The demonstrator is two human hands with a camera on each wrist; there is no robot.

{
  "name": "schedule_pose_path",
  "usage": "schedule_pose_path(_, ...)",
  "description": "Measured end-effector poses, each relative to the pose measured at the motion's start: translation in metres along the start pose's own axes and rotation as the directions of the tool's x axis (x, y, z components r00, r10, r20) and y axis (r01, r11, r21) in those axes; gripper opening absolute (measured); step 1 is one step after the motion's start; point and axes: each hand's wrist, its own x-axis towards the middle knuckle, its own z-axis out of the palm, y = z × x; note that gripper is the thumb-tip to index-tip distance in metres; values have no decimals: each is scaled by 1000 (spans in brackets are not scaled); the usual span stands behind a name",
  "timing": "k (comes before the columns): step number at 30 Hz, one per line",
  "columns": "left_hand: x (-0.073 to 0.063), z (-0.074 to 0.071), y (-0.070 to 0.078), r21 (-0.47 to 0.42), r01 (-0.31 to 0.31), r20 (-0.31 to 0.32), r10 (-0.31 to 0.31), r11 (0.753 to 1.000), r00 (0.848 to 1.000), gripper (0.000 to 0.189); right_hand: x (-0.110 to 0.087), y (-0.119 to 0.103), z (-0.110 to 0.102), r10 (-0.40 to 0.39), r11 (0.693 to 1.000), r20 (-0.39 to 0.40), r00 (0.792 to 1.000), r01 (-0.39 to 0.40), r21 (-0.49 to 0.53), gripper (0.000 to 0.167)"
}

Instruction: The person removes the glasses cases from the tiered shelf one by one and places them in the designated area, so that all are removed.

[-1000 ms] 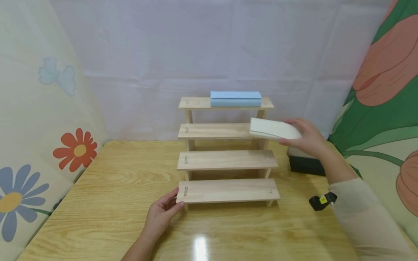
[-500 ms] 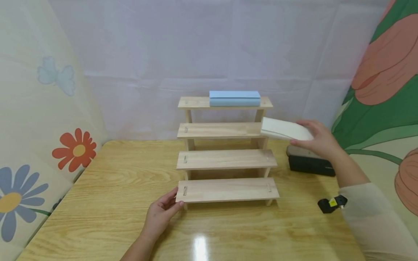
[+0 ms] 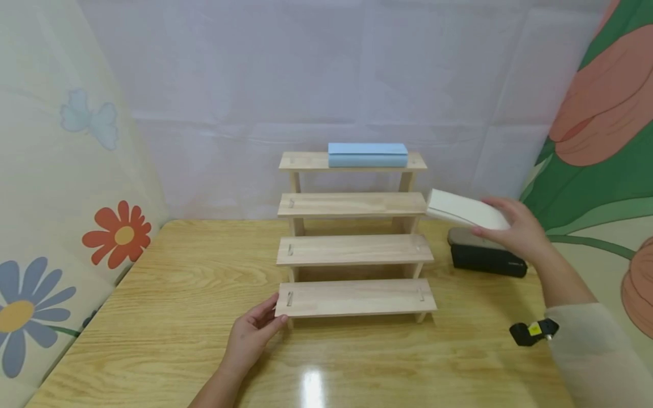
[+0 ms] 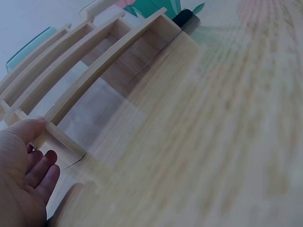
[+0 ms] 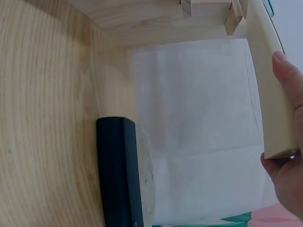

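In the head view my right hand (image 3: 517, 229) grips the right end of a cream-white glasses case (image 3: 464, 209). The case is held in the air, slightly tilted, just right of a four-tier wooden display stand's second shelf from the top (image 3: 352, 204). In the right wrist view the thumb lies along the white case (image 5: 272, 99), with a finger at its end. My left hand (image 3: 250, 334) holds the left end of the stand's lowest shelf (image 3: 357, 298), thumb at the front corner. A light-blue glasses case (image 3: 367, 155) lies on the top shelf, towards its right side.
A black case (image 3: 487, 260) lies on the wooden table (image 3: 194, 283) right of the stand, below my right hand. Behind it sits a rounded grey-brown case (image 3: 471, 238). A white cloth (image 3: 245, 85) hangs behind; flowered cloths flank the table.
My right hand has moved right and slightly down with the white glasses case, away from the second shelf. My left hand and the stand have stayed in place.
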Motion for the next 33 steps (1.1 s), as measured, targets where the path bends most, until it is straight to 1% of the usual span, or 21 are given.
schedule_pose_path(5,-1,-1,0,14,2,-1,-2,1000,1000,55,-7,11,-3,17,1000,-6,1000,-17,11,76)
schedule_pose_path(12,-1,-2,0,13,16,2,-16,1000,1000,55,-17,23,-6,56,998,1,998,-56,-15,78)
schedule_pose_path(17,-1,-2,1,17,13,-1,-13,1000,1000,55,-22,33,-5,59,998,-10,998,-59,-38,77)
schedule_pose_path(22,-1,-1,1,15,3,1,-3,1000,1000,55,-28,41,-3,67,997,1,998,-67,-30,78)
schedule_pose_path(33,-2,-1,0,7,1,8,-1,1000,1000,55,-42,59,7,43,997,-31,999,-44,-62,76)
